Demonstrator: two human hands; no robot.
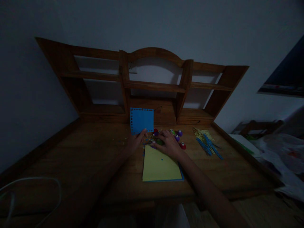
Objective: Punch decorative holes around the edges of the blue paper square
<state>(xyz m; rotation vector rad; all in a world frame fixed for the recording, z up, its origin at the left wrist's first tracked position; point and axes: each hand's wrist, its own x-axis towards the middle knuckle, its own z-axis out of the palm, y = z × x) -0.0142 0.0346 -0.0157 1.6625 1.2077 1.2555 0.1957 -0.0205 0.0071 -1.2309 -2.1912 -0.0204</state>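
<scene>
My left hand (pixel 139 138) is at the lower edge of a blue sheet (pixel 142 121) with shapes punched along its top and left side. Its fingers look curled together; whatever they hold is too dark and small to make out. My right hand (pixel 169 143) reaches over the top of a yellow sheet (pixel 161 167), thumb and fingers apart, above something green (pixel 160 142). By its thumb is a small purple-and-white craft punch (pixel 154 143). More punches surround it: purple ones (pixel 180 133), a red one (pixel 182 145) and a green one (pixel 172 131). Small paper scraps lie between both hands.
Blue and yellow punched strips (pixel 207 144) lie in a pile at the right of the wooden desk (pixel 95 152). A wooden shelf unit (pixel 154 85) stands along the back. A white cable (pixel 35 178) loops at the lower left. Plastic bags (pixel 282 155) are beyond the right edge.
</scene>
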